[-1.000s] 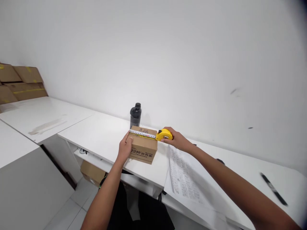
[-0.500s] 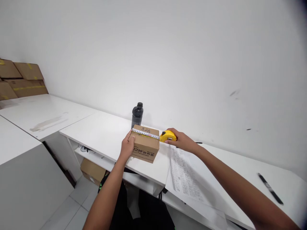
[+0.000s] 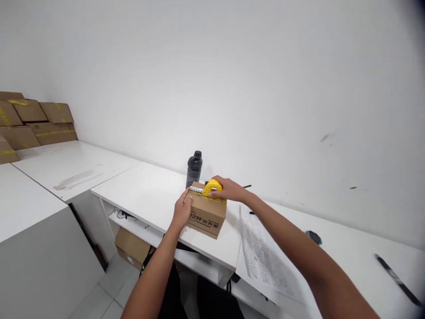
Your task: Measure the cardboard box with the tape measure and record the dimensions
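A small cardboard box with dark printing on its front sits on the white desk. My right hand grips a yellow tape measure, its case just above the box's top. A short stretch of white blade runs from the case to the box's left edge. There my left hand holds the blade's end against the corner, thumb on the box; the exact fingertip contact is too small to see. Behind the box stands a dark bottle.
Printed paper sheets lie right of the box, under my right forearm. Farther right are a black pen and a small dark object. Stacked cartons stand far left. Another carton is below the desk.
My right hand has moved the tape case left, from beyond the box's right edge to over its top. The exposed blade is shorter. My left hand stays at the left edge; the view has shifted slightly.
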Demonstrator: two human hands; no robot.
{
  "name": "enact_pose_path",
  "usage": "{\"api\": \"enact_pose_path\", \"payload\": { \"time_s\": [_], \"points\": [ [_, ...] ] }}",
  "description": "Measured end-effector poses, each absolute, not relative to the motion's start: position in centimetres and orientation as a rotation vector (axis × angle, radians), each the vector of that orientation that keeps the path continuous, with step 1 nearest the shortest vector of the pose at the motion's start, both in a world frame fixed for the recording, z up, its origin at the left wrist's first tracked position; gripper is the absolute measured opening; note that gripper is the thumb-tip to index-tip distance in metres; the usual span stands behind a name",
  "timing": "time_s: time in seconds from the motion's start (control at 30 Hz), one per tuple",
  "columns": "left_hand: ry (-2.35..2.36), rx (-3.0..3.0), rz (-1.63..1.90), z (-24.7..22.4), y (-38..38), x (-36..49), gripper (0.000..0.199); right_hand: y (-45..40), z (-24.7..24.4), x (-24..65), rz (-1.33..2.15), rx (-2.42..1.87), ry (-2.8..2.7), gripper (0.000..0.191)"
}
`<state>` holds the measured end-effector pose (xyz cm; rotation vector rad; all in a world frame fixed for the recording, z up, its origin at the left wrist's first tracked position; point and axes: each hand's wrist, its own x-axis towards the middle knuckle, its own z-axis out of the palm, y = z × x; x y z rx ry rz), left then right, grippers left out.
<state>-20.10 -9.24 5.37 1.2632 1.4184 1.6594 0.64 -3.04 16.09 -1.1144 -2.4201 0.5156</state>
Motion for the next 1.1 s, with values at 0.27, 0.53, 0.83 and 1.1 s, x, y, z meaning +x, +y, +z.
{"api": "enact_pose_path", "payload": {
  "time_s": [0.27,0.53,0.83,1.1],
  "points": [
    [1.449,1.190,1.667,5.6,-9.6,-21.0,0.044,-4.2,15.2,-7.3,0.309,-0.984,-2.410,0.046],
    [1.590,1.307,1.725,6.3,-10.3,-19.5,0.049,-7.8,13.2,-0.9,0.320,-0.934,-1.975,0.055],
    [1.096,1.614,1.651,6.3,-15.5,-6.2,0.069,-13.5,5.9,7.9,0.706,-0.763,-1.702,0.074],
    [1.253,1.533,1.371,5.7,-6.1,0.6,0.042,-5.0,4.9,18.0,0.226,-1.544,-1.916,0.045]
  ]
}}
